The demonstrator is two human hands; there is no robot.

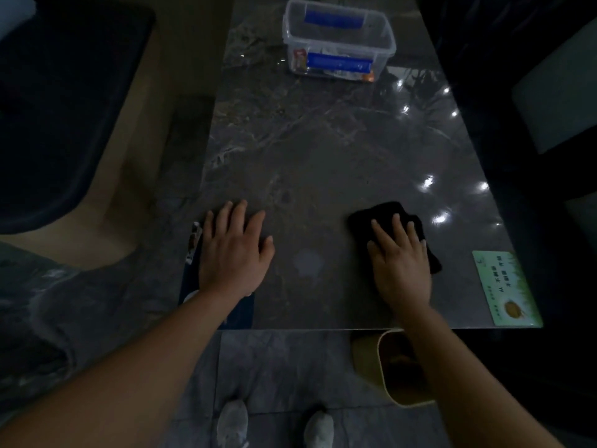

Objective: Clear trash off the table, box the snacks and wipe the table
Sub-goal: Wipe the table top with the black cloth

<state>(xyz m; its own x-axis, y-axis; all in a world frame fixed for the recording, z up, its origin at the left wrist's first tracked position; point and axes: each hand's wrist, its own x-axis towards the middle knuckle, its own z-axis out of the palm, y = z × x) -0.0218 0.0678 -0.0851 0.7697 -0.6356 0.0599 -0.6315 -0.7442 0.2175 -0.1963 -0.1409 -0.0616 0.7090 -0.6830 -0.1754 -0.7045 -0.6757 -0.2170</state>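
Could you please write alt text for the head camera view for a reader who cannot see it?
A right hand presses a black cloth flat on a dark marble table while the left hand rests flat nearby. A clear plastic box holding snacks sits at the far end.

Both arms reach forward, left grip (234, 250) and right grip (399, 258) flat, palms down, fingers spread.

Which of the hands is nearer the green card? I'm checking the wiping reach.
Right. The right hand presses the black cloth just left of the green card; the left hand lies flat across the table.
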